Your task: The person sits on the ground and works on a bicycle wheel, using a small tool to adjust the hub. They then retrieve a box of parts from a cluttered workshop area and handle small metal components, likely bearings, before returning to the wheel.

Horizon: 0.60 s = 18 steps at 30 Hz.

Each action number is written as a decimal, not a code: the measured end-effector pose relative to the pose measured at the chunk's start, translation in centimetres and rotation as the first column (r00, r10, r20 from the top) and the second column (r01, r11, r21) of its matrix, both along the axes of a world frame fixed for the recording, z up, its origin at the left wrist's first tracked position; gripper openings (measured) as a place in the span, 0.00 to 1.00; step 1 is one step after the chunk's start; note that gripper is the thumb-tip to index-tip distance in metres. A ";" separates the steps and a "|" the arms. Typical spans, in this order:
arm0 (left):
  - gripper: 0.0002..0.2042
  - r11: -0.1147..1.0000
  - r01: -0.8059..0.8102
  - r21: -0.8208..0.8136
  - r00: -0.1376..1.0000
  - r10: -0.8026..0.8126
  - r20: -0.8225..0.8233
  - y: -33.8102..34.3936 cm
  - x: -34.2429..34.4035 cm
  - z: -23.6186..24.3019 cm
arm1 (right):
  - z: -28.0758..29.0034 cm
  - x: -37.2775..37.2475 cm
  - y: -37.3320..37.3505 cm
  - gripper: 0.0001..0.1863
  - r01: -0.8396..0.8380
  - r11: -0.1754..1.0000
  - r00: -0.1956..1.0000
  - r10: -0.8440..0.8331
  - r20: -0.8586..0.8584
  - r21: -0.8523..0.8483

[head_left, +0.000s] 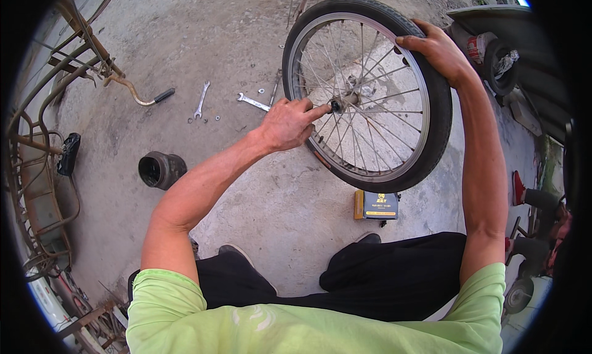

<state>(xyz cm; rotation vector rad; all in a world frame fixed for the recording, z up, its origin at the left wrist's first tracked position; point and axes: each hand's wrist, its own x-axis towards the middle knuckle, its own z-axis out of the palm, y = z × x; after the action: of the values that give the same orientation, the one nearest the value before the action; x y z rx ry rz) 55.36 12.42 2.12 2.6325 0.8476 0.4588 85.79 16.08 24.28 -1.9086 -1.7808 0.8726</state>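
Note:
A bicycle wheel (419,144) with a black tyre and silver spoked rim stands tilted before me. My right hand (431,52) grips its upper right rim and tyre, thumb over the side. My left hand (290,123) is at the hub (349,100), its index finger touching a dark piece (334,105) at the axle; the other fingers are curled, and I cannot make out whether they hold anything. Behind the left hand lie a spanner (253,102), another spanner (201,100) and several small nuts (217,118). A dark yellow-edged box (376,209) sits below the wheel.
A rusty metal frame (43,175) with a crank handle runs along the left. A dark hollow cylinder (161,171) lies on the concrete floor (123,231). At the right are a dark panel, a loose tyre (499,64) and another person's leg with a red shoe (518,187).

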 end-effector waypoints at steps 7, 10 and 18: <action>0.33 0.999 -0.009 -0.036 0.991 0.004 -0.136 0.5 0.5 1.3 | 0.0 0.2 -0.1 0.46 0.000 1.000 1.000 0.000 0.008 0.004; 0.35 0.987 0.013 -0.158 0.987 -0.038 -0.159 0.7 0.6 1.8 | -0.4 -0.3 -0.6 0.34 0.034 0.997 0.999 -0.033 -0.014 0.074; 0.40 0.807 0.070 -0.586 0.993 -0.002 0.116 0.1 0.8 -0.5 | -0.4 -0.4 -0.2 0.33 0.022 0.997 1.000 -0.021 -0.017 0.075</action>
<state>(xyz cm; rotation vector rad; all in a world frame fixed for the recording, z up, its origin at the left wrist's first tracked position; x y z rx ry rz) 56.13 12.52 1.64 2.0208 0.7517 0.2666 85.42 15.89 23.90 -1.8645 -1.7553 0.7994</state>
